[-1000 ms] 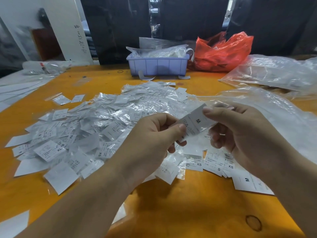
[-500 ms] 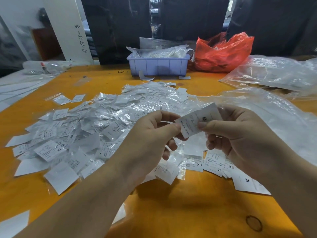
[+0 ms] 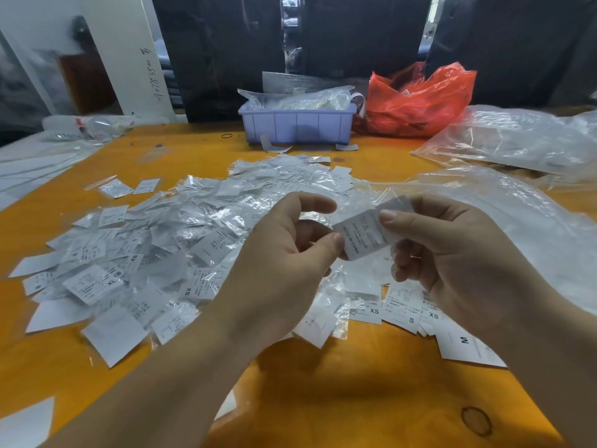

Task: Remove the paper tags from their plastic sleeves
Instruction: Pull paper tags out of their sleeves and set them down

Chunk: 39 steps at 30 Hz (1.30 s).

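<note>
both hands (image 3: 371,253) pinch one tag (image 3: 366,234).

pile of sleeved tags (image 3: 168,253): left-middle of the table (image 3: 355,399)
bin (image 3: 297,126): far edge
loose tags (image 3: 420,315): right of pile

We are reading size letters on the loose paper tags: "M" on the tag (image 3: 465,345) at the right, "S" (image 3: 403,313) and "XS" (image 3: 371,307) beside it, "XL" (image 3: 93,284) in the left pile. We are making out handwritten digits, too blurred to read, on the white board (image 3: 151,59).
</note>
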Motion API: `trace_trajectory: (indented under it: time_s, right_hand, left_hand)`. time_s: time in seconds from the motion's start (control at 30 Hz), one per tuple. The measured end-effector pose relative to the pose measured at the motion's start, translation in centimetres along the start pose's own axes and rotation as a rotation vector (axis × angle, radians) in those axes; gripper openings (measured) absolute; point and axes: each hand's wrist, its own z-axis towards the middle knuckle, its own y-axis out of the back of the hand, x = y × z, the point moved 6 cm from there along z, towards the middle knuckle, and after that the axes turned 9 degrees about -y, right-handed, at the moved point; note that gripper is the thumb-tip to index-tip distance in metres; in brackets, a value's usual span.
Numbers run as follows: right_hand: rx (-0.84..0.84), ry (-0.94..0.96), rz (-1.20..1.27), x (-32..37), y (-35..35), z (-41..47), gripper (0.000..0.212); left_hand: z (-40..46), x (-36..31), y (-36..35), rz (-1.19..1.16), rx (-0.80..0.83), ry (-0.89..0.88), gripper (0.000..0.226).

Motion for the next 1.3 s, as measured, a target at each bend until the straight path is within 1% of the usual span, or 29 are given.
trace_trajectory:
  time_s: [0.13, 0.2, 0.3, 0.33, 0.4, 0.47, 0.5, 0.57, 0.67, 0.8, 0.87, 0.97, 1.17, 1.3]
  right_hand:
    - [-0.003, 0.002, -0.026, -0.5, -0.2, 0.0, 0.016]
    - [-0.010, -0.005, -0.028, -0.5, 0.0, 0.1, 0.022]
    - [-0.025, -0.010, -0.037, -0.5, 0.3, 0.3, 0.035]
    - [-0.011, -0.015, -0.046, -0.5, 0.2, 0.2, 0.039]
    - [0.060, -0.026, -0.079, -0.7, -0.6, 0.0, 0.035]
    - [0.128, -0.025, -0.119, -0.6, -1.5, -0.3, 0.026]
    - [0.130, -0.022, -0.124, -0.6, -1.6, -0.4, 0.022]
    - [0.088, -0.019, -0.107, -0.4, -1.3, -0.3, 0.018]
    - [0.026, -0.017, -0.090, -0.2, -0.7, -0.1, 0.018]
    - [0.001, -0.014, -0.084, -0.3, -0.5, 0.0, 0.018]
    - [0.027, -0.027, -0.104, -0.5, -0.6, 0.0, 0.018]
    - [0.090, -0.054, -0.163, -0.7, -1.0, -0.1, 0.019]
    - [0.014, -0.058, -0.122, -0.7, -0.2, 0.1, 0.019]
    - [-0.017, -0.078, -0.135, -0.8, 0.0, 0.2, 0.021]
  left_hand:
    - [-0.1, -0.1, 0.0, -0.009, -0.020, -0.011, 0.024]
    - [-0.1, 0.0, 0.0, 0.005, -0.019, -0.005, 0.021]
    - [-0.1, 0.2, 0.0, 0.012, 0.003, 0.036, 0.011]
    - [-0.1, 0.2, -0.1, 0.006, 0.021, 0.055, 0.015]
    - [-0.1, 0.3, -0.3, 0.004, 0.045, 0.071, 0.022]
    - [-0.1, 0.2, -0.4, 0.027, 0.055, 0.053, 0.020]
    - [-0.1, 0.2, -0.4, 0.041, 0.058, 0.049, 0.019]
    - [0.0, 0.3, -0.2, 0.047, 0.054, 0.052, 0.019]
    - [0.1, 0.3, 0.1, 0.025, 0.037, 0.062, 0.021]
    - [0.1, 0.5, 0.2, 0.002, 0.012, 0.076, 0.028]
    - [0.2, 0.5, 0.3, 0.009, -0.007, 0.071, 0.026]
    - [0.3, 0.7, 0.8, 0.057, -0.035, 0.061, 0.020]
    - [0.3, 0.9, 0.8, 0.130, -0.015, 0.071, 0.025]
    - [0.3, 0.9, 0.6, 0.209, 0.000, 0.068, 0.026]
